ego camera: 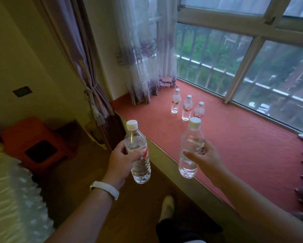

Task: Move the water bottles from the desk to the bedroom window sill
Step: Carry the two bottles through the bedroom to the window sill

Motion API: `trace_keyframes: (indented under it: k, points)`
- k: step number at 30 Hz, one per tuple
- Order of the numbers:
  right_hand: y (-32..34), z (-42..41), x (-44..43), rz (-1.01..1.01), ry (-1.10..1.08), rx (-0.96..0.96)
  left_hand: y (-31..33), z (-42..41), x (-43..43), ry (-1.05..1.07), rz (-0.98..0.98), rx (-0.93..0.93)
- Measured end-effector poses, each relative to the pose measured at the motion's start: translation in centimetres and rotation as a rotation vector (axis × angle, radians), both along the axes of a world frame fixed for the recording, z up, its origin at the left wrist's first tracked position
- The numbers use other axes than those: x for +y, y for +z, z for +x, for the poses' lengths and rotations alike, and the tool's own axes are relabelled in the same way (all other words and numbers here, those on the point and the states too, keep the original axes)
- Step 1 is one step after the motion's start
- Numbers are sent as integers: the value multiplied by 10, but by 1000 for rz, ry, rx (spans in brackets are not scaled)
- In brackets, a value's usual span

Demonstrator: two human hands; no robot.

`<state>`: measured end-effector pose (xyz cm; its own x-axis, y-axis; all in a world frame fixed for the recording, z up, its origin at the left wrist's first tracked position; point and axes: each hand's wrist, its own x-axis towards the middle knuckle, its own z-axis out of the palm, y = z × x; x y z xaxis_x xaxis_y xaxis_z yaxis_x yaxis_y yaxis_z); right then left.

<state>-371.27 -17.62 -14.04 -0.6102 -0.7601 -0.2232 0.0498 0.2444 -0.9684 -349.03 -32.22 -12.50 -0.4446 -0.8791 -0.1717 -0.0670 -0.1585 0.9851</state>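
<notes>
Head view: left hand (pixel 120 162) fingers wrapped round a clear bottle (pixel 138 151) off the red window sill (pixel 243 146) edge; right hand (pixel 206 157) grips another bottle (pixel 191 149) over the sill's near edge. Three bottles (pixel 187 107) stand upright farther along the sill, near the sheer curtain (pixel 143 55).

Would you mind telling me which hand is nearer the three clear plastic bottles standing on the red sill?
Right. The right hand is over the red sill, just short of the three bottles; the left hand hangs off its edge.
</notes>
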Motion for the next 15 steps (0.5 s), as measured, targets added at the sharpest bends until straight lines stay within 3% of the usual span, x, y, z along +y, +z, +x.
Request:
trace_keyframes:
  k: [15]
  points:
    - [-61,-134,-164,94,-102,-100,-33,-162,-179,-157,18,-216]
